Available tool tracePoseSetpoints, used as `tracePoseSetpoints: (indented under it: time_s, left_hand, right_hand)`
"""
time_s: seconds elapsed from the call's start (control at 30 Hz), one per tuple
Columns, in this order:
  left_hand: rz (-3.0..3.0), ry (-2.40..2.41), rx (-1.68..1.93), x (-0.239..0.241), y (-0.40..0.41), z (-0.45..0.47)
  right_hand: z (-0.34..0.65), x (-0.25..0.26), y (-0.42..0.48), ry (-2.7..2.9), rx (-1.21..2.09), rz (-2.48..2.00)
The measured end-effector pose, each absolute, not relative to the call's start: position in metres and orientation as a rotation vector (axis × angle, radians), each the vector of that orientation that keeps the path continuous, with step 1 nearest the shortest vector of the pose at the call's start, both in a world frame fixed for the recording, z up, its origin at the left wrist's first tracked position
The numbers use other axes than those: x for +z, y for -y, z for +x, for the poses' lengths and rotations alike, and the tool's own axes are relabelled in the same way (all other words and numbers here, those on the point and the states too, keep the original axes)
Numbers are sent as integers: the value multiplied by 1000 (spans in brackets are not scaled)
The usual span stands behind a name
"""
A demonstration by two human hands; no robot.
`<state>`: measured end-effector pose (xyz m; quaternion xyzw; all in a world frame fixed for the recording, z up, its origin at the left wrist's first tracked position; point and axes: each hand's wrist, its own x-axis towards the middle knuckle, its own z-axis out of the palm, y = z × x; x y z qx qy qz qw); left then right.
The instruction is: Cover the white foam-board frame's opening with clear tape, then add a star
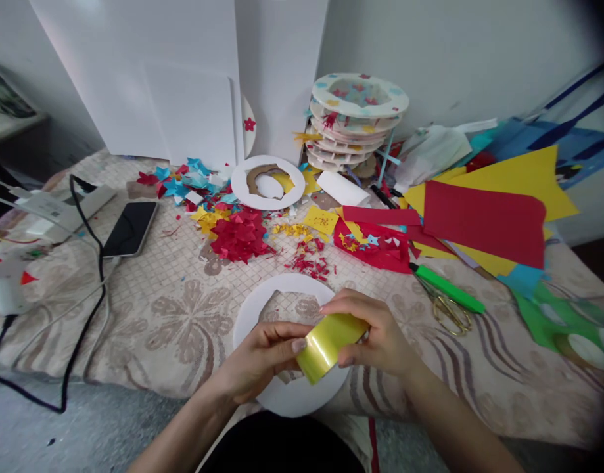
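Note:
Between my two hands is a shiny roll of yellow tape (327, 343), tilted on its side. My left hand (268, 355) pinches its left edge, thumb on top. My right hand (373, 332) wraps round the right end, its fingers over the top and the thumb underneath. Below them a white ring (252, 299) with a wavy-cut opening lies flat on the patterned tablecloth, overhanging the near edge. The hands and tape hide part of this ring. Small red paper scraps (311, 259) are scattered just beyond it.
Piles of paper stars (240, 233) and a second white ring (242, 180) lie farther back. A layered lantern-like stack (355, 125) stands behind. On the right are a green cutter (449, 289), scissors (452, 315) and red paper (484, 223); a phone (131, 228) and cables (102, 276) are left.

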<state>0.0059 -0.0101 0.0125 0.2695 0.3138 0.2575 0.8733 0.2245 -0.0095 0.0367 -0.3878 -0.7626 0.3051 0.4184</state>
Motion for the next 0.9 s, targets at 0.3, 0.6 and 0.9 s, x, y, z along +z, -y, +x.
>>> tracePoseSetpoints:
  time_s: [0.3, 0.6, 0.9]
  left_hand:
    - [520, -557, 503, 6, 8, 4]
    - [549, -594, 520, 7, 8, 4]
    - [473, -633, 576, 4, 12, 9]
  right_hand:
    - [227, 35, 11, 1879, 791, -996]
    - [226, 37, 12, 1918, 723, -990]
    - [224, 37, 13, 1964, 642, -1007]
